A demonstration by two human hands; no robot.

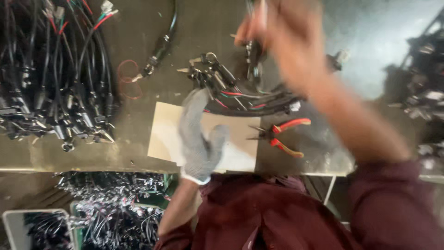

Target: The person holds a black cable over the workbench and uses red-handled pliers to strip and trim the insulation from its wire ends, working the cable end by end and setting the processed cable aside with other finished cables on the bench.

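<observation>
Harness (pixel 252 99), a bundle of black, red and green wires ending in black plugs and metal keys, lay on the bench (pixel 138 41) just beyond the card (pixel 166 134). Its cables looked rubbery and glossy, the plugs stubby and cylindrical, the key rings thin bright metal.

The left hand (pixel 200 139) wore a grey knitted glove with a white cuff, coarse in weave. It lay flat over the pale, smooth rectangular card, fingers stretched toward the near end of the harness and reaching the black plugs there; it was spread, not clenched. The right hand (pixel 289 39), bare and blurred, was raised above the far side of the harness, fingers pinched on a dark plug (pixel 253 58) with wires hanging from it down into the bundle.

Pliers (pixel 282 136) with red grips and slim pointed noses lay open on the bench just right of the card, apart from both hands. A heap (pixel 55 88) of similar black cables with white and grey connectors covered the bench's left part, well apart from the harness. A single black lead (pixel 162 44) ran between them.

Below the bench edge, a green crate (pixel 74 208) held a tangle of black and white wires, and a pale bin (pixel 9 224) beside it held more. Sleeves were of dark maroon cloth.
</observation>
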